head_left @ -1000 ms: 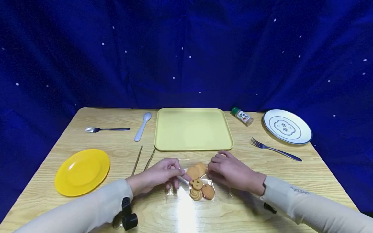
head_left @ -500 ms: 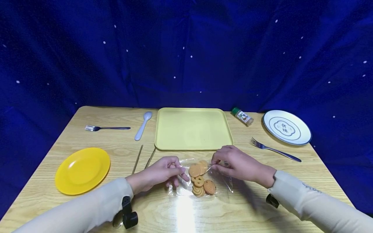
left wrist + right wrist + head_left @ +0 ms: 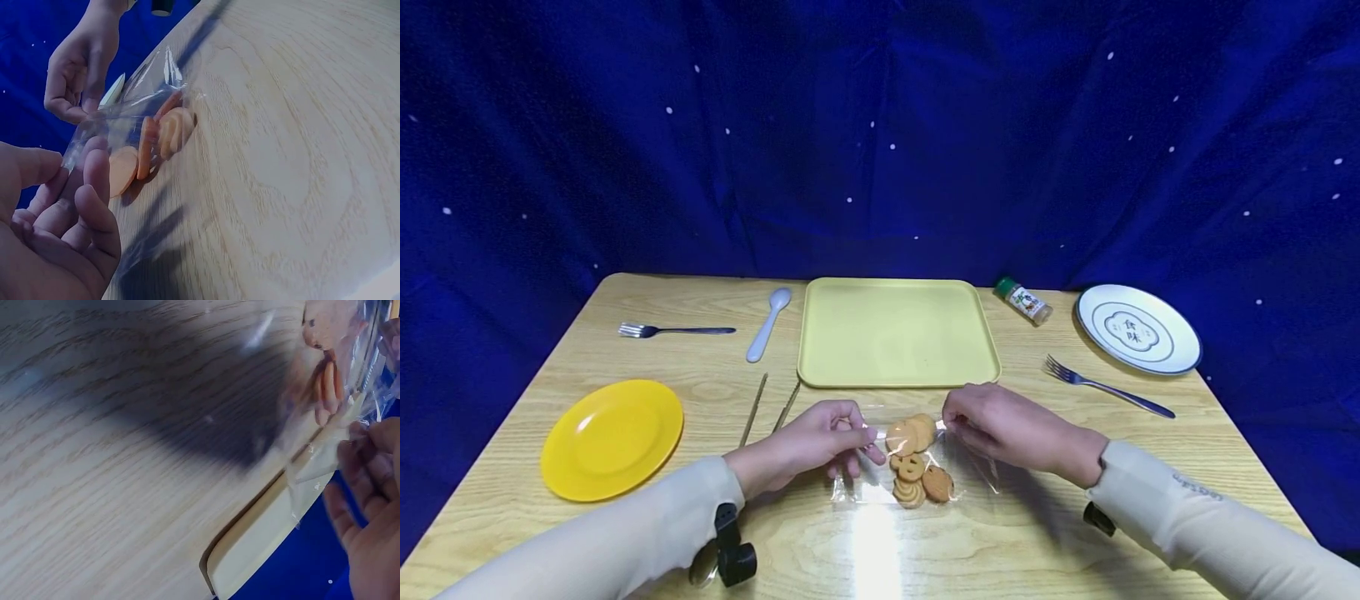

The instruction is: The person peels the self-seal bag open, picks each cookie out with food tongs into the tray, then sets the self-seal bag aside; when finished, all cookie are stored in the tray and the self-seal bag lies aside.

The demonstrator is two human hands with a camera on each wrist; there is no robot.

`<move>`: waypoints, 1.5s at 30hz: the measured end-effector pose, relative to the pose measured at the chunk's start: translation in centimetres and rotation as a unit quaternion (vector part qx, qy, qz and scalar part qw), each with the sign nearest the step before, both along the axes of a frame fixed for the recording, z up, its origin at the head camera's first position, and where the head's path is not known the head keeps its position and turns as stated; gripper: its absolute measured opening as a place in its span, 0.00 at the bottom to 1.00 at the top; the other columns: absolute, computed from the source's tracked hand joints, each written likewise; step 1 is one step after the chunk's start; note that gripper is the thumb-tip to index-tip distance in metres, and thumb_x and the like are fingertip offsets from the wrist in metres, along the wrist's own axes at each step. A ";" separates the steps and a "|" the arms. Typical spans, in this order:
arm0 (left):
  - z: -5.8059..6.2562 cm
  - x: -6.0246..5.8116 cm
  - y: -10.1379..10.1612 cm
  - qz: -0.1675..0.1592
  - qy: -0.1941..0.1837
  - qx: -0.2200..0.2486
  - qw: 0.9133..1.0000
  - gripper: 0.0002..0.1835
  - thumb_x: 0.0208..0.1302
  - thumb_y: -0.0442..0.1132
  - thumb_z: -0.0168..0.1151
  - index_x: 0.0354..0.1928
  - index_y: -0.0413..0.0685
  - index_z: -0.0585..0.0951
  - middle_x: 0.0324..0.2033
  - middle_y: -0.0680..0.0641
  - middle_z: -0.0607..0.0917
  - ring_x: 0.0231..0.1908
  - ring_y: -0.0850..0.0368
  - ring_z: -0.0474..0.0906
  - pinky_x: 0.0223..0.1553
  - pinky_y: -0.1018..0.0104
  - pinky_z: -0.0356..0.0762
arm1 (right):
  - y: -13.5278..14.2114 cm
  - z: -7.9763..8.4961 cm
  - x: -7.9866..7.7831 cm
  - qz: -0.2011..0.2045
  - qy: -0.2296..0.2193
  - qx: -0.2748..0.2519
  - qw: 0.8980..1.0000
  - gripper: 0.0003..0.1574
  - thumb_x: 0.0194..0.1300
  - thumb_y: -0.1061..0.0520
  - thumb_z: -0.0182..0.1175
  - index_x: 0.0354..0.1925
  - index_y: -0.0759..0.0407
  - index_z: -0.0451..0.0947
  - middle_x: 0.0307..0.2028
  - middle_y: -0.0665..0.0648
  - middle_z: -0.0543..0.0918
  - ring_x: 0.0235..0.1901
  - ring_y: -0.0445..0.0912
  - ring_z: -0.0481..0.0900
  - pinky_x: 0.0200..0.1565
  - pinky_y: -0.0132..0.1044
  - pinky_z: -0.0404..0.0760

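Observation:
A clear plastic bag [image 3: 962,471] with several cookies [image 3: 908,467] inside lies between my two hands, in front of the yellow tray. My left hand [image 3: 823,442] pinches the bag's left side between thumb and index finger, the other fingers loosely curled beneath. At the bag's upper right my right hand [image 3: 1011,429] pinches its edge. In the left wrist view, the film stretches between both hands, and the cookies [image 3: 147,147] hang low in it, close over the table. The right wrist view shows the right hand [image 3: 372,481] with thumb and finger together on the film.
Behind the bag is a yellow tray [image 3: 898,333]. To the left are a yellow plate [image 3: 612,442], a fork [image 3: 677,331], a white spoon [image 3: 767,327] and metal tongs [image 3: 752,412], partly under the left arm. At right lie a seasoning bottle [image 3: 1024,301], another fork [image 3: 1108,386] and a white plate [image 3: 1138,329].
My right hand has shifted slightly right and now pulls up the bag's edge, with the film drawn out between the hands. The cookies have slid slightly right. The left hand has barely moved.

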State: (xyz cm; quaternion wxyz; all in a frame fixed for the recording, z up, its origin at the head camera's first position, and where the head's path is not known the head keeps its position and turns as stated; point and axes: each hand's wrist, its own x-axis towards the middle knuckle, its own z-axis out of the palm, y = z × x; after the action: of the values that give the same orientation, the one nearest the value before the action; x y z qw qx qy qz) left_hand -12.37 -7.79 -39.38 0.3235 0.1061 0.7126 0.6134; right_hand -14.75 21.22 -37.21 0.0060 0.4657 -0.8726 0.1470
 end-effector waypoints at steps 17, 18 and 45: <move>0.4 0.5 -0.2 0.006 0.014 -0.021 1.000 0.10 0.66 0.42 0.60 0.34 0.43 0.73 0.34 0.43 0.89 0.22 0.63 0.79 0.22 0.72 0.71 | 0.0 0.3 -0.8 0.027 0.020 -0.012 0.999 0.05 0.63 0.59 0.64 0.37 0.49 0.81 0.35 0.42 0.80 0.37 0.35 0.76 0.42 0.31 0.78; 0.5 0.6 -0.4 0.007 0.034 -0.034 0.999 0.10 0.67 0.42 0.59 0.33 0.42 0.73 0.33 0.42 0.89 0.22 0.62 0.79 0.22 0.71 0.73 | 0.0 0.3 -0.8 0.018 0.001 -0.016 1.000 0.05 0.63 0.59 0.64 0.37 0.49 0.81 0.35 0.41 0.80 0.37 0.35 0.76 0.42 0.31 0.78; 1.9 2.7 -10.1 -0.023 0.128 -0.475 0.871 0.33 0.53 0.53 0.64 0.50 0.30 0.70 0.31 0.41 0.78 0.29 0.51 0.74 0.29 0.59 0.74 | 0.3 0.0 -0.6 -0.030 -0.120 -0.020 0.992 0.03 0.69 0.56 0.59 0.39 0.48 0.79 0.37 0.41 0.79 0.35 0.33 0.73 0.38 0.29 0.78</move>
State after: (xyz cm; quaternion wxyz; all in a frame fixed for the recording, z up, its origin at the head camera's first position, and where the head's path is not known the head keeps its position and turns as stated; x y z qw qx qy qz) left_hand -9.65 -17.89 -37.45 0.2547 0.0334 0.9505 0.1750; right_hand -15.36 21.49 -37.21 -0.0853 0.4183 -0.8775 0.2187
